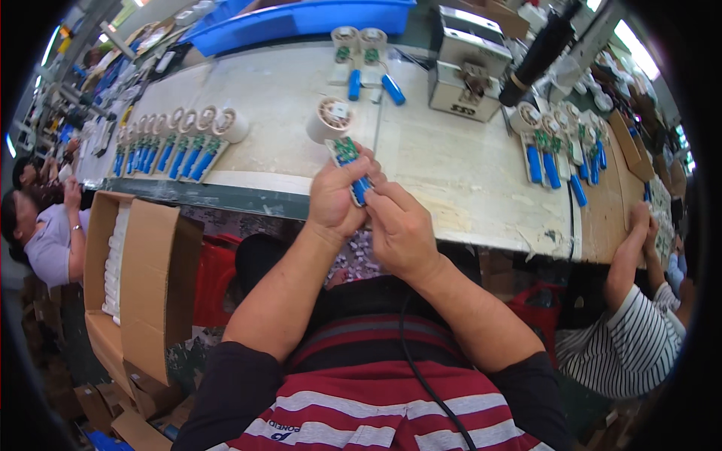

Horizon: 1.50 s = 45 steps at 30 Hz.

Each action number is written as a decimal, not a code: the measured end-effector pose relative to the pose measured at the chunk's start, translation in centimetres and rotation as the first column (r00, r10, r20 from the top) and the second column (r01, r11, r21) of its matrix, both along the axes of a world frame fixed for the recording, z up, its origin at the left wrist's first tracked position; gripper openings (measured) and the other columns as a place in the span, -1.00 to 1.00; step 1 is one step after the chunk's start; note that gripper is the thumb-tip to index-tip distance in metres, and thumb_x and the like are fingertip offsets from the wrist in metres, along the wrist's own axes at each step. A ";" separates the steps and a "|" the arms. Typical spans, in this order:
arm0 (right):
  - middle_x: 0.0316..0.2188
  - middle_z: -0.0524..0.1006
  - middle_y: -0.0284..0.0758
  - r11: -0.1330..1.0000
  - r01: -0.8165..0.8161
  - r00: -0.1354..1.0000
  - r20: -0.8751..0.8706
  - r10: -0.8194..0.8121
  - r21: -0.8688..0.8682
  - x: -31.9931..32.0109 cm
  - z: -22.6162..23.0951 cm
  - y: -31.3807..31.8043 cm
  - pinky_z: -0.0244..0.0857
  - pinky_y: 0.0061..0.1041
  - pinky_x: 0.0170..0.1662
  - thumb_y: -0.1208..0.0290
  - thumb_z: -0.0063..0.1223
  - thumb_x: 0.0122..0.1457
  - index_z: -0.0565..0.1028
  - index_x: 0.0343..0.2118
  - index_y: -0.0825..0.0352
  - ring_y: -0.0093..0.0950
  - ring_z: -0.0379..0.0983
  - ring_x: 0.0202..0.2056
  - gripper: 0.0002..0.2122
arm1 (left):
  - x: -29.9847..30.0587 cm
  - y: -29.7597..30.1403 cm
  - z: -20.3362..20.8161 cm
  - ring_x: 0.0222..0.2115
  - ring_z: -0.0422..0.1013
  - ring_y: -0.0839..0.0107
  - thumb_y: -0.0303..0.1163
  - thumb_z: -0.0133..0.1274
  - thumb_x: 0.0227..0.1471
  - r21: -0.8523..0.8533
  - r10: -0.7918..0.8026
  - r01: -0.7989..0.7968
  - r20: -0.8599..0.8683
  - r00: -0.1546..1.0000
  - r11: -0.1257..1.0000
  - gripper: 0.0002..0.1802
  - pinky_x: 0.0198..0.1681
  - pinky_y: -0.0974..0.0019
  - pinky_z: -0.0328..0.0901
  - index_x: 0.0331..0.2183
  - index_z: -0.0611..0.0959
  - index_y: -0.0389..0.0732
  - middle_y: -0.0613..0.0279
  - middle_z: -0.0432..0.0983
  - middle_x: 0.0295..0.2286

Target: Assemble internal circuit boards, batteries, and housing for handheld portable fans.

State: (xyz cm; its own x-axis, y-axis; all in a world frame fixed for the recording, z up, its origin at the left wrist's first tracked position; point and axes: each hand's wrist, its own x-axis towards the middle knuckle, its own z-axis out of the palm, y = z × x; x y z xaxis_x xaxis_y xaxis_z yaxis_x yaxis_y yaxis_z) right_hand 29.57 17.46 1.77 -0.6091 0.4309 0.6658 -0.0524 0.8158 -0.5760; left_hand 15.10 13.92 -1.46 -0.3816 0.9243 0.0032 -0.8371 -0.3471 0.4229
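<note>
Between my hands, over the table's near edge, is an opened small handheld fan (329, 120). Its round white head points away from me, and its handle carries a green circuit board (346, 149) and a blue cylindrical battery (361, 189). My left hand (335, 199) is closed around the handle, its thumb lying across the board's lower end. The fingers of my right hand (402, 225) pinch at the handle's bottom end beside the battery; whether they hold a separate small part is hidden.
Several similar fans (180, 146) stand in a row at left, two more (357, 56) at the back, and a cluster (560, 143) at right with batteries hanging out. A metal box (466, 75), a blue bin (301, 28) and a cardboard carton (147, 278) surround me. Co-workers sit on both sides.
</note>
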 end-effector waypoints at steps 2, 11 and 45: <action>-0.26 0.56 -0.13 0.999 -0.020 0.998 0.050 0.023 -0.045 0.2 0.3 0.4 0.48 -0.21 -0.19 0.66 0.11 0.11 0.56 -0.25 0.41 -0.07 0.55 -0.25 -0.86 | -0.4 0.2 -0.3 -0.29 0.42 0.36 -0.59 0.09 0.22 0.014 -0.036 0.036 -0.034 0.999 0.999 -0.78 -0.17 0.28 0.38 -0.10 0.55 -0.18 0.21 0.46 -0.28; -0.18 0.58 -0.15 0.919 0.049 0.992 0.126 0.000 -0.392 2.4 0.8 2.3 0.49 -0.45 -0.21 0.62 0.18 0.20 0.60 -0.11 0.46 -0.33 0.59 -0.31 -0.80 | -9.1 -6.0 3.8 -0.23 0.56 0.47 -0.61 0.24 0.13 -0.364 -0.078 -0.320 -0.757 0.649 0.875 -0.42 -0.16 0.42 0.46 0.17 0.45 -0.36 0.18 0.61 -0.18; -0.34 0.54 -0.18 0.935 0.073 0.983 0.184 -0.009 -0.347 -6.7 -1.2 9.3 0.43 -0.33 -0.25 0.50 0.19 0.18 0.62 -0.21 0.39 -0.27 0.55 -0.36 -0.85 | -17.6 17.6 5.9 -0.30 0.61 -0.13 -0.41 0.09 -0.02 -0.401 -0.600 -0.748 -0.800 0.006 0.528 -0.75 -0.16 -0.05 0.50 -0.30 0.73 -0.33 -0.15 0.67 -0.38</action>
